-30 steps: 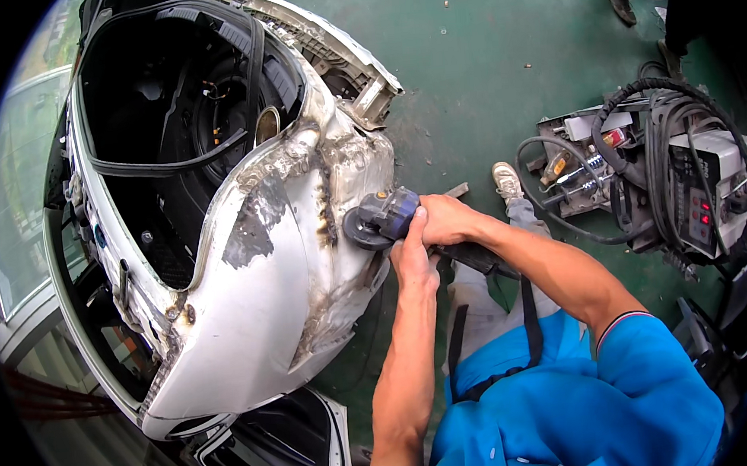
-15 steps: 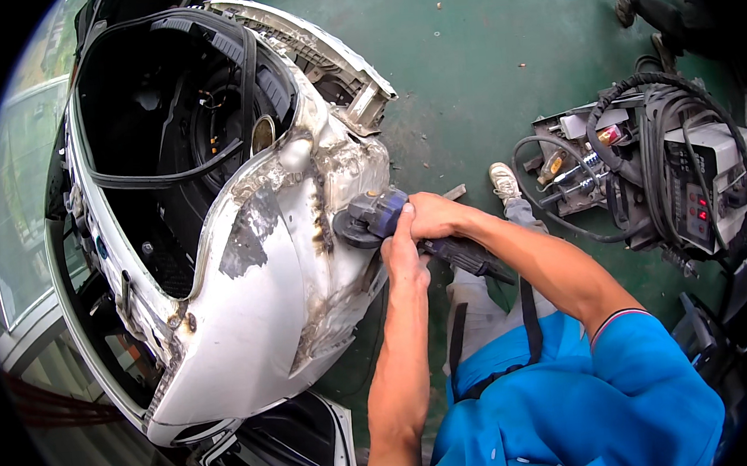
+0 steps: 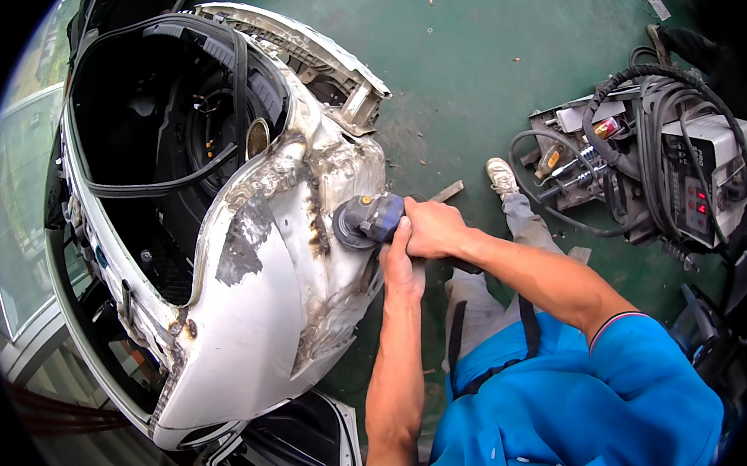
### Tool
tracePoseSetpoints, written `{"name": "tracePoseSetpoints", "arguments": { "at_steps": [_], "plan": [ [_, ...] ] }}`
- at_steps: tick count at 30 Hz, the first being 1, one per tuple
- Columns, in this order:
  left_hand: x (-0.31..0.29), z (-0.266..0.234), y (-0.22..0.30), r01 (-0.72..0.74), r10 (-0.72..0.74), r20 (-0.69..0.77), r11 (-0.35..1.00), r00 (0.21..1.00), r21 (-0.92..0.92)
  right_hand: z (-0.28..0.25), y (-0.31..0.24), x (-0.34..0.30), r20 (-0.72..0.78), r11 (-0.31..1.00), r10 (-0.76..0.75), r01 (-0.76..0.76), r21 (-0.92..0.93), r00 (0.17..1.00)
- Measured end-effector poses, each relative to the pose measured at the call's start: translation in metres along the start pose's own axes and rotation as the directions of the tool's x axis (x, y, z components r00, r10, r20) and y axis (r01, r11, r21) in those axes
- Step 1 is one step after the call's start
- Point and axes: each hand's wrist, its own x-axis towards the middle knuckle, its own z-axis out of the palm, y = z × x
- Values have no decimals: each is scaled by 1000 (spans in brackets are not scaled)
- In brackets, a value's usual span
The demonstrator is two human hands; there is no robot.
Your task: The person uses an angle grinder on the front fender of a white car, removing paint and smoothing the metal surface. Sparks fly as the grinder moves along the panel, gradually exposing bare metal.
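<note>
Both of my hands are wrapped round a dark angle grinder (image 3: 378,218) with a blue-purple body. My left hand (image 3: 399,264) grips it from the near side, thumb up along the body. Behind the head, my right hand (image 3: 435,227) closes over the body from the right. The grinder's round head lies against or just over the bare, scorched seam (image 3: 316,224) on the rear corner of a white car body (image 3: 243,346); exact contact of the disc cannot be made out. Left of the seam, a dark grey patch (image 3: 246,239) shows where paint is gone.
A welding machine (image 3: 706,158) with coiled black cables and a red display stands at the right on a cart. The open trunk (image 3: 166,109) has a loose black rubber seal (image 3: 243,78). A small flat strip (image 3: 449,191) lies on the green floor near my shoe (image 3: 500,176).
The grinder has turned slightly, so its head shows from a different side and its rear handle is now mostly hidden. At upper right, another person's leg and shoe have moved mostly out of view.
</note>
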Motion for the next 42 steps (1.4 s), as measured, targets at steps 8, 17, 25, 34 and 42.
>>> {"name": "tracePoseSetpoints", "arguments": {
  "at_steps": [8,17,25,34,42],
  "plan": [
    [12,-11,1,-46,63,130,991,989,-129,-3,-11,0,-127,991,-122,113,-77,984],
    [21,-20,-7,-41,78,234,987,969,-158,-4,-14,0,-185,978,-163,135,-157,969],
    [-16,7,-8,-10,8,61,1000,998,30,2,6,-23,-58,997,78,-77,14,995],
    [-38,-43,-25,-77,74,24,991,997,108,60,17,-42,-108,990,-35,49,134,994],
    [-80,-55,-7,-148,168,-33,931,985,332,104,4,-61,-103,914,4,38,404,995]
  ]
}}
